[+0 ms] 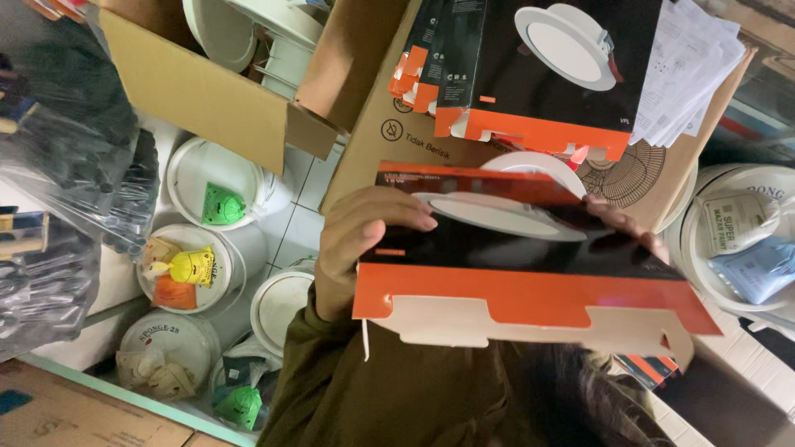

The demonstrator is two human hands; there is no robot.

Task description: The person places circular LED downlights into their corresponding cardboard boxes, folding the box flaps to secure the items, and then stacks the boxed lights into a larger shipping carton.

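far left: clear bags of dark tubes [91, 178], then white buckets [217, 192] on the tiled floor. i count five in that cluster, holding green, yellow and orange sachets, plus a sixth bucket [745, 240] at the right edge with paper packets in it.

centre: left hand [364, 236] has its grip closed on the left edge of a flat black-and-orange carton [530, 273], fingers over the top face. the carton is held up close to the camera, in front of the big cardboard box [373, 141]. its bottom flaps hang loose, so it looks unfolded and not yet closed. a white round lamp [534, 165] sits just behind its top edge.

above it: about three more flat cartons of the same kind [538, 74] lean on the cardboard, also unassembled, with a sheaf of paper leaflets [691, 70] beside them.

right: right hand [633, 228] holds the carton's far side; only fingertips show, curled over the edge.
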